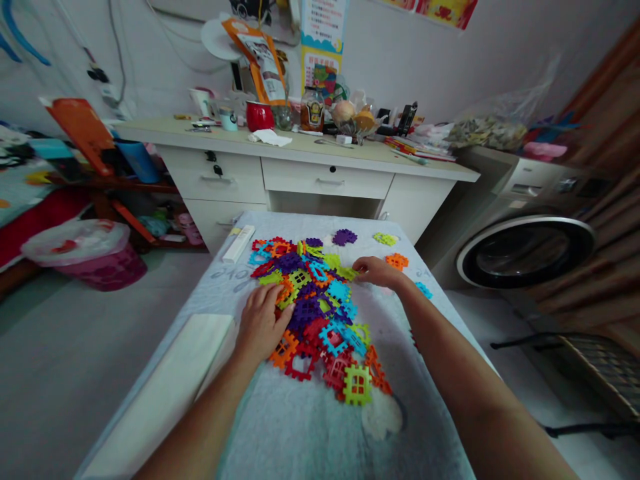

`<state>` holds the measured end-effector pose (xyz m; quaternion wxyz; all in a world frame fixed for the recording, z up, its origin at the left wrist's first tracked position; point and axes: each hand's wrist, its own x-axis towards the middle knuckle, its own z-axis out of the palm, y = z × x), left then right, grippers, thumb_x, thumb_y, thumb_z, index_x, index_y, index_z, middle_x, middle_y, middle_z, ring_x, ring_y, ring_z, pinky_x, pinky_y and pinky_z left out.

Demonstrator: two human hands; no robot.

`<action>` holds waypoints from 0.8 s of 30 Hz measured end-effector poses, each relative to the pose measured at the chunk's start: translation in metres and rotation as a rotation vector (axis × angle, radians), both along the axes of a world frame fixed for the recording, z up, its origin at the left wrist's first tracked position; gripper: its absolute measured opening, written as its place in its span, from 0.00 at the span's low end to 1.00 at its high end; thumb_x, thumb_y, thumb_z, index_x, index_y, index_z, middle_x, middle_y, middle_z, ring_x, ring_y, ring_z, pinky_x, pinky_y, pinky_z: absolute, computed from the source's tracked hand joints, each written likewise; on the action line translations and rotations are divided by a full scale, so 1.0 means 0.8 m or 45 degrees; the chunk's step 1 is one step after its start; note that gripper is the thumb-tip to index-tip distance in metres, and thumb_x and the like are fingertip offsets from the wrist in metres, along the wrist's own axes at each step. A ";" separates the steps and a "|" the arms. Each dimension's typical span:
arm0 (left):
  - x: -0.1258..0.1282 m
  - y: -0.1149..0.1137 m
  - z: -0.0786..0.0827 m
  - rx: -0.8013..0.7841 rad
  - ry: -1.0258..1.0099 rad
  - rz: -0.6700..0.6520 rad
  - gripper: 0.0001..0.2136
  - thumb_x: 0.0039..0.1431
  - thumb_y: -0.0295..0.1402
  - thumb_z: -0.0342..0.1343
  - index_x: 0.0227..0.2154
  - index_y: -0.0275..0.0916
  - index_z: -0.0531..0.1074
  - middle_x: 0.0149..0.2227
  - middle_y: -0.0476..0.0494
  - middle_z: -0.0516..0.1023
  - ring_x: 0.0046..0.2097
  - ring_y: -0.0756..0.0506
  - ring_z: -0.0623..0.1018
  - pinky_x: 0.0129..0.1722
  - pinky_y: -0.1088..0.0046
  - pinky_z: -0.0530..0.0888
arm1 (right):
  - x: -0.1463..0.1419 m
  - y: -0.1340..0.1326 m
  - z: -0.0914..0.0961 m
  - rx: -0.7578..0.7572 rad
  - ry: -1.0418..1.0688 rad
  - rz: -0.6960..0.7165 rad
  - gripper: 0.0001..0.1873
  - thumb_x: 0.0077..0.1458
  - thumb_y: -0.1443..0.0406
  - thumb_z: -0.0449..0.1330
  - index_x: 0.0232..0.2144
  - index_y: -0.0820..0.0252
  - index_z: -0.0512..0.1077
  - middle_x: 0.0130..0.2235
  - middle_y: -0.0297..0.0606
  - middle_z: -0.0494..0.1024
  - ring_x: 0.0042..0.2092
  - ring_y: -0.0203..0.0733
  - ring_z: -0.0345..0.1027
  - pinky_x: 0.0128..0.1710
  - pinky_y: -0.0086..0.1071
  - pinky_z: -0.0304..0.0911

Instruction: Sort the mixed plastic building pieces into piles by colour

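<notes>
A heap of flat plastic building tiles (320,300) in red, orange, green, blue and purple lies in the middle of a table covered with a pale cloth (300,413). My left hand (260,323) rests flat on the left side of the heap, fingers stretched out over orange and green tiles. My right hand (376,271) is at the heap's far right edge, fingers curled down onto a yellow-green tile (349,273); whether it grips the tile is unclear. Loose tiles lie apart: a purple one (345,237), a green one (385,239), an orange one (397,261).
A white box (239,243) lies at the table's far left; a folded white sheet (170,387) lies along its left edge. Behind stands a cluttered white desk (320,177). A washing machine (525,250) is at right, a pink bin (90,257) at left.
</notes>
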<state>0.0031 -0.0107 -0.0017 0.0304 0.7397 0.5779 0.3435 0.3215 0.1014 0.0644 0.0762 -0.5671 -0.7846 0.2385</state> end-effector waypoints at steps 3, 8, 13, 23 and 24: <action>0.000 0.000 -0.001 0.005 0.001 -0.005 0.19 0.63 0.43 0.49 0.53 0.39 0.68 0.53 0.35 0.70 0.56 0.37 0.69 0.59 0.54 0.66 | 0.011 0.004 -0.004 -0.041 0.134 -0.061 0.07 0.53 0.67 0.60 0.34 0.63 0.77 0.32 0.36 0.80 0.33 0.37 0.71 0.35 0.27 0.64; -0.001 0.001 -0.001 -0.001 -0.013 -0.013 0.19 0.63 0.43 0.49 0.53 0.41 0.67 0.53 0.37 0.71 0.56 0.36 0.69 0.59 0.53 0.66 | 0.029 0.012 -0.018 -0.117 0.461 -0.285 0.06 0.54 0.66 0.60 0.28 0.63 0.74 0.27 0.35 0.77 0.27 0.34 0.69 0.29 0.25 0.64; -0.001 0.001 -0.001 0.000 -0.032 -0.012 0.19 0.63 0.43 0.49 0.52 0.41 0.68 0.53 0.37 0.71 0.56 0.36 0.69 0.59 0.53 0.67 | 0.042 0.018 -0.017 -0.092 0.661 -0.546 0.05 0.51 0.65 0.61 0.26 0.62 0.72 0.20 0.29 0.68 0.22 0.30 0.60 0.21 0.23 0.57; -0.002 0.002 -0.004 0.002 -0.013 -0.020 0.19 0.63 0.43 0.49 0.53 0.40 0.67 0.53 0.36 0.71 0.56 0.37 0.69 0.59 0.53 0.67 | 0.107 0.071 -0.004 0.248 0.692 -1.142 0.04 0.52 0.69 0.59 0.25 0.62 0.70 0.17 0.28 0.65 0.17 0.30 0.58 0.18 0.24 0.56; -0.003 0.002 -0.004 0.000 -0.010 -0.021 0.19 0.63 0.43 0.49 0.53 0.40 0.67 0.54 0.36 0.71 0.56 0.37 0.69 0.59 0.53 0.66 | 0.114 0.076 -0.005 0.276 0.658 -1.179 0.04 0.52 0.69 0.58 0.26 0.63 0.70 0.16 0.29 0.65 0.17 0.30 0.58 0.18 0.24 0.56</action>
